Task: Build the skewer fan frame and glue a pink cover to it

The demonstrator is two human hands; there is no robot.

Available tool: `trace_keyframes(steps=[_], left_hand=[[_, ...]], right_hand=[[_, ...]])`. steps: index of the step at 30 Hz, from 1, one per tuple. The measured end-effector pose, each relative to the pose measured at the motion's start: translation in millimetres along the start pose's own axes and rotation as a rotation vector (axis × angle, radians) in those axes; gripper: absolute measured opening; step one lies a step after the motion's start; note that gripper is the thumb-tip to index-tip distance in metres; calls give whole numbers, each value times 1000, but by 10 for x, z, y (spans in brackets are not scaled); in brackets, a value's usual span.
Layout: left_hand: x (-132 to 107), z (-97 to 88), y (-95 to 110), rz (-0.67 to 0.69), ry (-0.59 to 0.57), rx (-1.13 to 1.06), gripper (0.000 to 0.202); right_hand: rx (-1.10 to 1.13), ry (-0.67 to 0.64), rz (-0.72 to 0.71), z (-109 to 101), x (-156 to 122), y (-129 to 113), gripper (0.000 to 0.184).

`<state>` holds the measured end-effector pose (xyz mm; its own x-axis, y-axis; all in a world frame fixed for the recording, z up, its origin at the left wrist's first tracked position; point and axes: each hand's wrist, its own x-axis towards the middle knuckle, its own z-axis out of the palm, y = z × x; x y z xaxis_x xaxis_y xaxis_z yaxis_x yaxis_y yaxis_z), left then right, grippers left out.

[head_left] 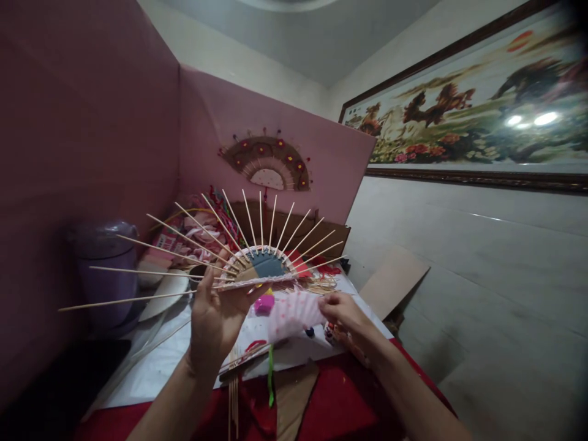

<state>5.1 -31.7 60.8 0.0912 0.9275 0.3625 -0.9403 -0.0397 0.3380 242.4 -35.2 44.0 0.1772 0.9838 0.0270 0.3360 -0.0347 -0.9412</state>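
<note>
My left hand [215, 318] is closed on the base of a half-round fan frame [261, 269], holding it up above the table. Several thin wooden sticks [184, 242] spread out from its grey and tan cardboard centre. My right hand [342, 309] pinches the edge of a pleated pink and white dotted paper [294, 312] that lies just under the frame. A pink pot [264, 304] sits on the table between my hands.
A finished brown fan [269, 162] hangs on the pink board behind. A purple bin [103, 269] stands at the left beside a white plate [163, 297]. Loose sticks [233, 398], cardboard pieces [392, 278] and ribbons lie on the white sheet and red cloth.
</note>
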Motion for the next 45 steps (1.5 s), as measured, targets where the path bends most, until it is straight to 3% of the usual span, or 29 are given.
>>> trace_keyframes(steps=[3,6,10,13,16,30,38,45], left_hand=[[1,-1,-8,-10,0,9,38],[-14,5,-50,-45,6,22,39],[-66,8,-155,-113,10,34,39],[-94,-4,-233,-153,12,71,41],[-103,-20,-276,-190,7,94,44],[-147,-7,-317,-225,8,63,43],[-156,6,-303,-237,-6,50,42],[-162,10,-302,-236,-26,49,42]], right_hand=[[164,28,76,-472,-317,60,35],[441,5,0,-616,-562,14,30],[486,-152,-89,-379,-571,-173,34],[390,-163,-212,-189,-395,-318,29],[321,-172,-231,-101,-219,-411,29],[227,-259,-104,-50,-23,-346,30],[121,-192,-84,8,-111,-471,32],[149,-148,-93,32,-76,-396,31]])
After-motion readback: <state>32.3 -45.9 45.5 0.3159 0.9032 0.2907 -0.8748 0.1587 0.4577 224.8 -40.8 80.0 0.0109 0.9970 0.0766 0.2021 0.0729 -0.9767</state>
